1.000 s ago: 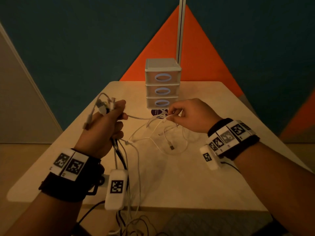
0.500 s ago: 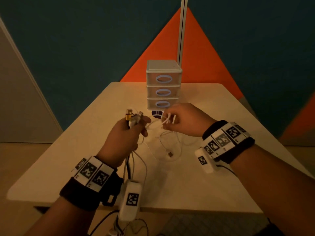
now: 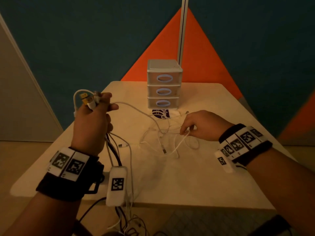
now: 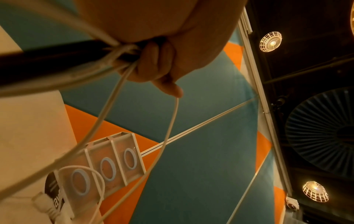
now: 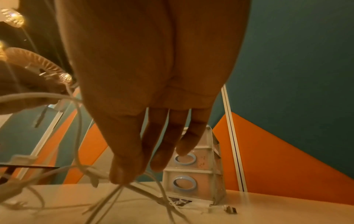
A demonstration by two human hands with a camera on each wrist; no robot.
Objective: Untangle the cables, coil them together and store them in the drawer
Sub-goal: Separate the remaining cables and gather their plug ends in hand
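Observation:
A tangle of white cables (image 3: 163,137) lies on the pale table (image 3: 196,176), in front of a small three-drawer unit (image 3: 163,84) whose drawers are all closed. My left hand (image 3: 92,121) is raised at the left and grips a bundle of cables (image 4: 107,60), white ones and a black one; their plug ends (image 3: 88,100) stick up above the fist. One white strand runs from this fist down to the tangle. My right hand (image 3: 197,128) is low over the table and pinches white strands (image 5: 114,191) between thumb and fingertips.
A dark purple label (image 3: 161,114) lies on the table in front of the drawer unit. Loose cable ends hang over the table's near edge to the floor (image 3: 129,225). A white vertical post (image 3: 183,28) stands behind the drawers against the teal and orange wall.
My left hand has gone up and to the left with its bundle, drawing a strand out of the tangle. My right hand has dropped lower and to the right, still pinching white strands.

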